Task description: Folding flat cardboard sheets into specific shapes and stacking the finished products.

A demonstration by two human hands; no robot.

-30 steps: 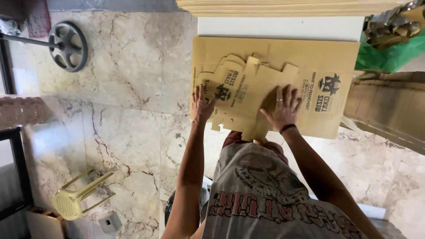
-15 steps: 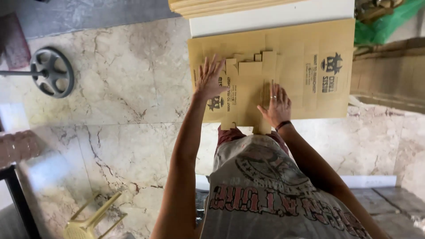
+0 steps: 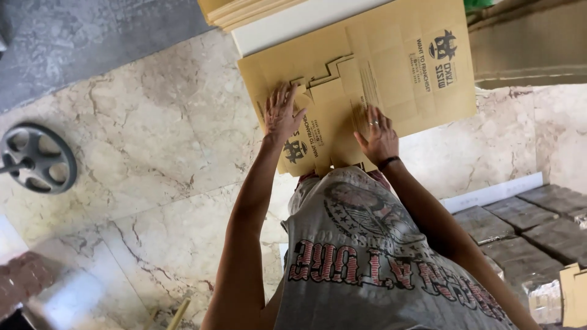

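Both the left hand [image 3: 282,114] and right hand [image 3: 378,131] press spread flat (holding nothing) on the flat brown die-cut cardboard box blank [image 3: 391,67]; its flaps are still unfolded.

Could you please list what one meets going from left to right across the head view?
Grey spoked wheel → marble floor → left hand → right hand → printed end of the flat cardboard box → dark paving blocks.

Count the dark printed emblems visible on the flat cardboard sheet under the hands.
2. One emblem sits near the cardboard sheet's upper right edge; the other emblem lies just below the left hand. The right hand or the shirt may hide more.
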